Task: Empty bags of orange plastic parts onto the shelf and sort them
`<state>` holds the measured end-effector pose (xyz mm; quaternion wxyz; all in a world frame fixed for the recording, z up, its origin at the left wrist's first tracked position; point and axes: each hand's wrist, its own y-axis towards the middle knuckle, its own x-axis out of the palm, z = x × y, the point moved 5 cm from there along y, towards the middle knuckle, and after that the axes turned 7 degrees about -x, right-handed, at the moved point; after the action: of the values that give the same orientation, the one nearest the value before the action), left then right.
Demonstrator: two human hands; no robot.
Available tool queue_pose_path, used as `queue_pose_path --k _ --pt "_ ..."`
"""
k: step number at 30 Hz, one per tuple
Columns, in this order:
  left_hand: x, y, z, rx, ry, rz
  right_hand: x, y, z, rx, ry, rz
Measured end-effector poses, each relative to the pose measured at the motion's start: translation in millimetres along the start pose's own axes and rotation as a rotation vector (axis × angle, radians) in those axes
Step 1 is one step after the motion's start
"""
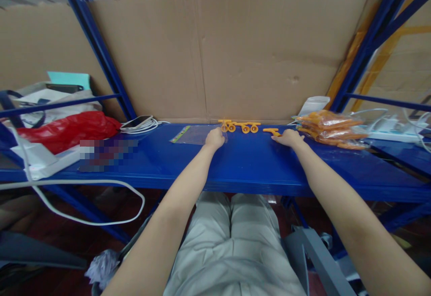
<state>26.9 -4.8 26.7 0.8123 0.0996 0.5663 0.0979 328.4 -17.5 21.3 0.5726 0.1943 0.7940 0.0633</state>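
On the blue shelf lies a flat clear plastic bag with a green and yellow header strip at its left end. My left hand is closed at the bag's right end, the fingertips partly hidden. Just beyond it stand two small yellow-orange wheeled toy pieces, close together near the cardboard. To the right, my right hand is closed round the near end of another yellow-orange toy piece, which points left from the fingers.
Beside my right hand is a pile of bagged orange pieces, with a white power strip beyond. A cardboard sheet walls the back. Leftward are a phone with a coiled white cable, a red bag and blue posts.
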Motion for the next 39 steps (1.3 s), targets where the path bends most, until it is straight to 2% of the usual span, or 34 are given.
queue_pose_path --k 3,8,13,17,22,28,30,34,39 --pt "-0.5 -1 1 0.001 0.004 -0.004 -5 -5 -2 0.108 -0.049 -0.062" --pt "-1.4 -3 1 -0.006 0.009 -0.018 -21 -9 -5 0.130 -0.022 0.088" --pt "-2.5 -4 0 -0.015 0.005 0.001 -23 -3 -1 0.066 0.070 0.254" --pt "-0.6 -1 -2 -0.026 -0.021 0.007 -19 0 -9 -0.125 0.192 0.326" --pt "2.8 3 -6 -0.032 -0.053 0.032 -16 -10 -44 -0.345 0.348 0.272" --pt "4.0 5 -5 -0.020 -0.112 0.025 -19 -16 -115 -0.578 0.439 0.162" --pt "2.6 4 -4 -0.013 -0.136 0.033 -21 -14 -137 -0.625 0.459 0.172" --pt "0.0 2 -1 0.020 -0.171 0.035 -15 -12 -160 -0.614 0.469 0.243" --pt "-1.2 1 0 -0.001 -0.168 0.016 7 -17 -152 -0.527 0.477 0.236"
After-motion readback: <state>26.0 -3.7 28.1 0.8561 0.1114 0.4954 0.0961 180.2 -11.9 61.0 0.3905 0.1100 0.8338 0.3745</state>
